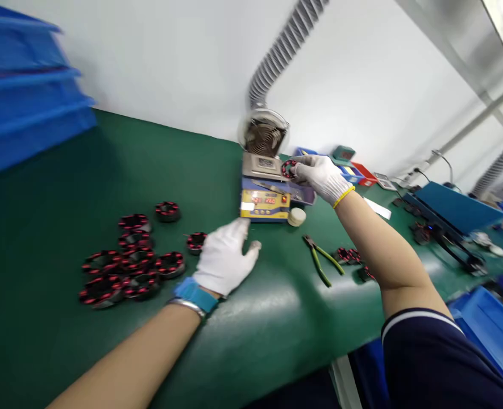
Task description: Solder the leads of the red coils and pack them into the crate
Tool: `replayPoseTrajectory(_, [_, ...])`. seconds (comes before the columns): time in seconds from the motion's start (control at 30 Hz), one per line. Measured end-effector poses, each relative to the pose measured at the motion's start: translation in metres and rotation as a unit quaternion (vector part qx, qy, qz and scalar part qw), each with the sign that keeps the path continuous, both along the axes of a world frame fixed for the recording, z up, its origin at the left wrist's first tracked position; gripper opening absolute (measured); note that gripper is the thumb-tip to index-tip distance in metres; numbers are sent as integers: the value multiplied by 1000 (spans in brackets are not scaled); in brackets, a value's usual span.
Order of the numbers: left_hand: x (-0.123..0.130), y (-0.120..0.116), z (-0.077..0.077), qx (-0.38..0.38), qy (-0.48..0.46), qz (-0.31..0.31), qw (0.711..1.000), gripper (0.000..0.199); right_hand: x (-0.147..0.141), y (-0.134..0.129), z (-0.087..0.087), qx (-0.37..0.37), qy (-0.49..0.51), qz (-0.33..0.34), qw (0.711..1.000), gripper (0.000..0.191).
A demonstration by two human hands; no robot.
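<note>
My right hand [317,173], in a white glove with a yellow cuff, pinches a black-and-red stator ring [289,168]. It holds the ring at the right edge of a solder pot station [265,200] with a lit red digital display. My left hand [225,255], gloved in white with a blue wrist strap, is low over the green bench. Its fingers stretch toward the station's front corner and the thumb stands apart; nothing shows in it. One stator ring [196,242] lies beside its left edge. Several more stator rings [136,258] are grouped farther left. Tweezers [268,186] rest on the station.
Green-handled cutters [323,258] and a few stator rings [348,255] lie to the right. A round pale tin [296,217] touches the station. Behind rises a fume extractor [263,133] with a flexible duct [283,48]. Blue trays [25,85] are stacked at left.
</note>
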State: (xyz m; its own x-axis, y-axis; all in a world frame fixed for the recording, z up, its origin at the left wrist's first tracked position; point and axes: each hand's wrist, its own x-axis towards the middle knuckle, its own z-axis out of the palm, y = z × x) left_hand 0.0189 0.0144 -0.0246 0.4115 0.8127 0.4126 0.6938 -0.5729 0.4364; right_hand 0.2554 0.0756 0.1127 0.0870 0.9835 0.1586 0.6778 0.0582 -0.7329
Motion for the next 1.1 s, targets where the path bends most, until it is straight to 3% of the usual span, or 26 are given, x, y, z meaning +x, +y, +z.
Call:
replayPoseTrajectory(0.07, [-8,-1,8,45,48,46,997,58,16,-47,-2,-58,7,42,997,39])
replayPoseTrajectory(0.17, [-23,5,11,47,72,152,985,65,36,-120,-4,-164,-108,74,978,33])
replayPoseTrajectory(0.3, [-30,10,8,-72,122,103,985,57,60,-196,-20,-234,-343,30,910,27])
replayPoseTrajectory(0.43, [-12,-5,11,-86,198,59,975,57,91,-226,-52,-255,-446,-5,858,24])
replayPoseTrajectory(0.53, [1,-16,12,-64,179,18,982,64,103,-229,-64,-251,-496,-71,828,19])
replayPoseTrajectory(0.63, [1,-19,15,-46,143,42,988,88,88,-227,-62,-187,-532,-133,815,18])
replayPoseTrajectory(0.67, [-1,-18,17,-55,146,63,986,98,76,-225,-61,-146,-522,-126,831,18])
replayPoseTrajectory(0.73, [-5,-18,21,-98,162,102,977,110,42,-218,-62,-58,-453,-64,887,20])
replayPoseTrajectory(0.83, [-7,-17,24,-153,176,116,965,100,-19,-193,-81,-10,-289,51,956,25])
replayPoseTrajectory(0.97, [-6,-12,14,-160,165,82,970,80,-73,-133,-126,-23,-131,65,989,28])
replayPoseTrajectory(1.1, [-10,-4,2,-143,115,12,983,82,-74,-96,-152,31,-1,43,999,29])
